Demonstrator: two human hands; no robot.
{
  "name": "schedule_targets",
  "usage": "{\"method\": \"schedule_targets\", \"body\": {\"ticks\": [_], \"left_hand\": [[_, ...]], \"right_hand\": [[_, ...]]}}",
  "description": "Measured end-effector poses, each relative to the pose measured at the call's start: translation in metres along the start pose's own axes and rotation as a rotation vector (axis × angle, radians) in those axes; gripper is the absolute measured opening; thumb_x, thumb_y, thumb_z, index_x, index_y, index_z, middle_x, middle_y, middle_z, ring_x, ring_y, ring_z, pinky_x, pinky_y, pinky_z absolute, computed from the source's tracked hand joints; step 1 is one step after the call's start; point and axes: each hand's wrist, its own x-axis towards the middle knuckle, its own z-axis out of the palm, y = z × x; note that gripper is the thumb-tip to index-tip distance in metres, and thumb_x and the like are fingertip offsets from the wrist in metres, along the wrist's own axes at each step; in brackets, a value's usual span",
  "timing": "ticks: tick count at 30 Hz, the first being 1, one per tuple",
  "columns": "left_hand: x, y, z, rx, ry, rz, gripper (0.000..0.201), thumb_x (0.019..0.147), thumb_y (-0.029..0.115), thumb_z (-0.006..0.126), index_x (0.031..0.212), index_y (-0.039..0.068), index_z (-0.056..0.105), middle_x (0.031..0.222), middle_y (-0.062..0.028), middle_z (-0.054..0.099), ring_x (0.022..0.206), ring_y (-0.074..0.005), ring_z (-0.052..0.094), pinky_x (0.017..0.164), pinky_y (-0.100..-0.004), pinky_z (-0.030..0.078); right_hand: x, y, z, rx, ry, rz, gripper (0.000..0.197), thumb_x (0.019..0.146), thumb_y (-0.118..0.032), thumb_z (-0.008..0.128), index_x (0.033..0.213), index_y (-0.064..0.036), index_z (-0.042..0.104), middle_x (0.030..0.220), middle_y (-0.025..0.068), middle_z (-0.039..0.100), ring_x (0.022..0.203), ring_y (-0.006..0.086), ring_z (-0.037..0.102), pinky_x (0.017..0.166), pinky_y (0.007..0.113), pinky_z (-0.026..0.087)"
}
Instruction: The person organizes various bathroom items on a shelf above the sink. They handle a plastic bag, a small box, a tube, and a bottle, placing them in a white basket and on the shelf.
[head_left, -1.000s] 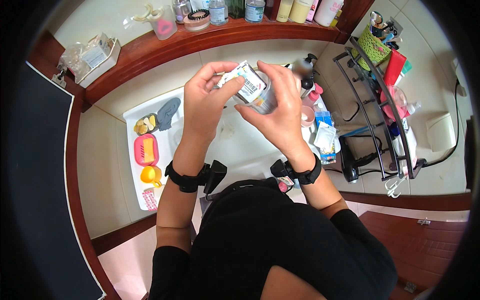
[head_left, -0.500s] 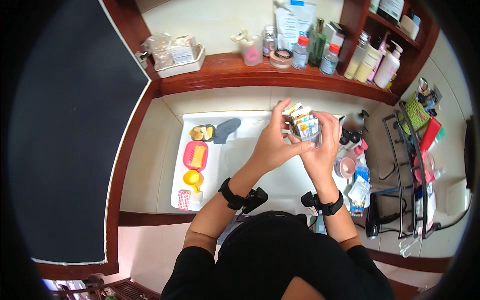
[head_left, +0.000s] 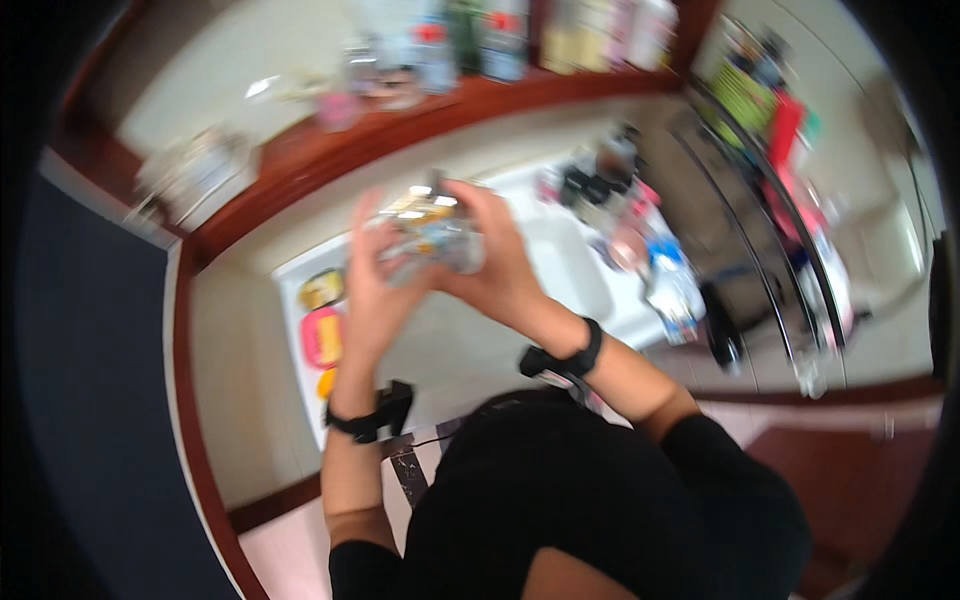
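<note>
A clear plastic container (head_left: pixel 425 242) of small printed sachets is held up over the sink between my two hands, blurred by motion. My left hand (head_left: pixel 372 290) grips its left side, the thumb underneath near the front. On the right side my right hand (head_left: pixel 497 262) wraps round it, fingers reaching toward the back. Below and behind it lies the white sink (head_left: pixel 565 265). A pink soap dish (head_left: pixel 321 338) with a yellow bar stands on the sink's left rim, partly beside my left forearm.
Bottles with red caps (head_left: pixel 503 48) line the dark red wooden shelf (head_left: pixel 350 148), where a white tray (head_left: pixel 215 185) of packets sits at the left. Bottles and blue packets (head_left: pixel 672 285) crowd the sink's right rim. A black wire rack (head_left: pixel 790 215) hangs at the right.
The view has swung, and my hands with the container now appear further left, nearer the shelf's left part. Both hands still hold the container.
</note>
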Motion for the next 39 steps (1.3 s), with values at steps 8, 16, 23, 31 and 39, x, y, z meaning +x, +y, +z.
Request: {"method": "schedule_targets", "body": {"ticks": [8, 16, 23, 31, 39], "left_hand": [[-0.016, -0.078, 0.01, 0.126, -0.065, -0.193, 0.052, 0.097, 0.01, 0.069, 0.146, 0.007, 0.05, 0.131, -0.012, 0.063, 0.108, -0.0138, 0.062, 0.092, -0.0285, 0.051], [-0.05, -0.184, 0.003, 0.358, 0.059, -0.332, 0.021, 0.088, 0.0, 0.073, 0.109, 0.003, 0.073, 0.081, -0.0063, 0.072, 0.071, -0.0122, 0.068, 0.068, -0.0258, 0.056], [-0.068, -0.213, -0.02, 0.042, 0.295, -0.658, 0.015, 0.098, 0.008, 0.065, 0.104, -0.004, 0.071, 0.072, -0.0092, 0.07, 0.056, -0.0125, 0.064, 0.052, -0.0259, 0.054], [-0.118, -0.27, -0.05, 0.385, 0.301, -0.507, 0.02, 0.092, 0.009, 0.069, 0.111, 0.001, 0.071, 0.086, -0.0093, 0.072, 0.072, -0.0164, 0.068, 0.066, -0.0293, 0.056], [-0.105, -0.286, -0.014, 0.469, 0.241, -0.509, 0.024, 0.079, 0.002, 0.073, 0.103, 0.006, 0.075, 0.1, -0.0137, 0.074, 0.085, -0.0251, 0.072, 0.078, -0.0332, 0.058]], "right_hand": [[-0.101, 0.079, -0.099, -0.338, 0.164, 0.442, 0.085, 0.066, -0.011, 0.085, 0.141, -0.0051, 0.046, 0.127, 0.0168, 0.055, 0.117, 0.0331, 0.056, 0.102, 0.042, 0.047], [-0.188, 0.106, -0.175, -0.374, 0.297, 0.697, 0.083, 0.07, -0.008, 0.082, 0.143, -0.0008, 0.044, 0.131, 0.0157, 0.056, 0.12, 0.0264, 0.056, 0.106, 0.038, 0.044], [-0.145, 0.075, -0.156, -0.244, 0.311, 0.653, 0.085, 0.074, -0.005, 0.085, 0.146, -0.0048, 0.042, 0.134, 0.0126, 0.053, 0.123, 0.023, 0.054, 0.107, 0.037, 0.044], [-0.098, 0.038, -0.118, 0.087, 0.309, 0.607, 0.088, 0.074, 0.009, 0.08, 0.149, -0.0066, 0.038, 0.143, 0.0108, 0.046, 0.13, 0.0229, 0.049, 0.111, 0.037, 0.044], [-0.053, 0.015, -0.073, 0.183, 0.247, 0.586, 0.082, 0.079, 0.012, 0.077, 0.15, -0.0083, 0.04, 0.144, 0.0124, 0.049, 0.126, 0.0238, 0.055, 0.107, 0.038, 0.048]]}}
